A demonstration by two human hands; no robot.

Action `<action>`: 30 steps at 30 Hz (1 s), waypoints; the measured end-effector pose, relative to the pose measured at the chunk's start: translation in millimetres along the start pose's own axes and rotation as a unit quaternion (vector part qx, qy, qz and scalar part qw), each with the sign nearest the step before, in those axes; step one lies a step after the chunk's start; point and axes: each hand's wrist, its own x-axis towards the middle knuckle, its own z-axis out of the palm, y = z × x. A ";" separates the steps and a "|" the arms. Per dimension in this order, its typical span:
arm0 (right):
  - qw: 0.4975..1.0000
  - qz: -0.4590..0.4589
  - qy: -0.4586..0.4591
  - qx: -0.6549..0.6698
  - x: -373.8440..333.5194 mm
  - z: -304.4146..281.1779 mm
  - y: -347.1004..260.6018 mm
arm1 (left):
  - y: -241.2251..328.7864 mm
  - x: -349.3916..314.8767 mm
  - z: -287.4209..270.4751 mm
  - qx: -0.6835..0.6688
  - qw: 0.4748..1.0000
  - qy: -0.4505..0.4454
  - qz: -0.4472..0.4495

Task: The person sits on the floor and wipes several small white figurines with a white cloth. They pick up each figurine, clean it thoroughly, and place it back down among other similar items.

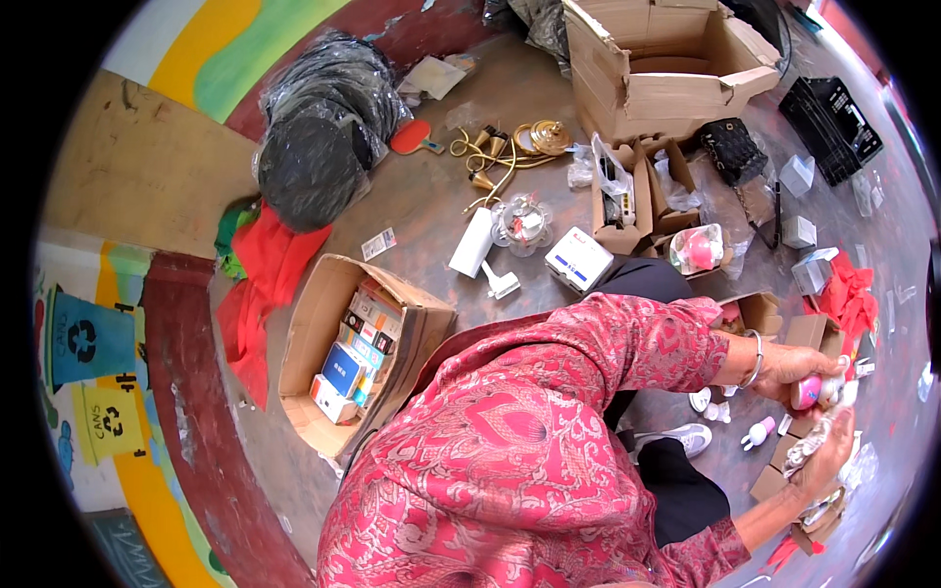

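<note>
Far to the right, my left hand (787,367), a metal bangle at its wrist, is closed around a small pink and white toy (807,393). My right hand (826,459) is just below it, closed, with crumpled whitish wrapping (806,448) in its grasp. Its fingertips come close to the toy's white part; whether they touch cannot be made out. Beneath the hands lie opened small cardboard boxes (771,478). On the floor beside them are a pink and white figure (759,433) and a small white figure (718,412).
An opened carton of small boxes (304,392) stands at left. A large cardboard box (676,103) is at the back, with a black handbag (733,152) and black crate (833,127) nearby. Brass pieces (542,137), a white box (578,260) and red cloth (851,297) lie about.
</note>
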 end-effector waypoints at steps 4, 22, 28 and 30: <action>0.993 0.027 -0.075 0.088 -3.8 0.6 -7.3 | 2.3 -12.1 1.3 0.084 0.993 -0.031 -0.079; 0.961 -0.043 0.084 -0.259 9.1 -8.5 14.3 | -31.7 12.8 -11.1 0.304 0.946 0.025 0.110; 0.912 -0.114 0.243 -0.311 11.2 -16.7 6.6 | -19.1 9.2 -6.0 0.143 0.978 0.078 0.129; 0.907 -0.138 0.257 -0.303 -0.5 -7.4 -9.4 | -20.7 12.4 -12.1 0.096 0.987 0.094 0.089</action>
